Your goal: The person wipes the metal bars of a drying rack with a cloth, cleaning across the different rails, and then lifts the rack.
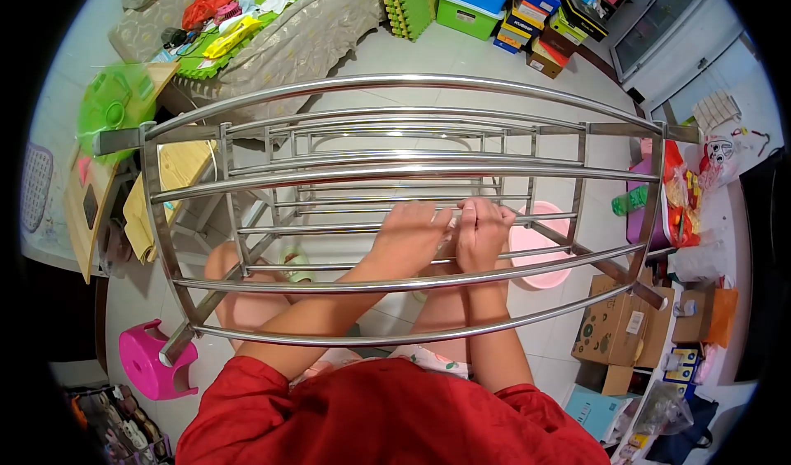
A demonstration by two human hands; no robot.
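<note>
A shiny stainless-steel rack (pixel 428 171) with several tiers of tubular rails spans the view in front of my body. Both forearms reach in between its rails. My left hand (pixel 414 233) is closed over one of the inner rails, fingers bent downward. Right beside it, my right hand (pixel 481 233) is curled in a fist around the same rail. Something small and whitish shows between the two hands, too little of it to name. The fingertips are mostly hidden under the hands.
A pink basin (pixel 540 259) stands on the floor behind the rack's right side. A magenta stool (pixel 156 358) is at lower left, near a rack leg. Cardboard boxes (pixel 614 321) line the right. A wooden table (pixel 103 210) stands left, a cluttered bed (pixel 321 24) behind.
</note>
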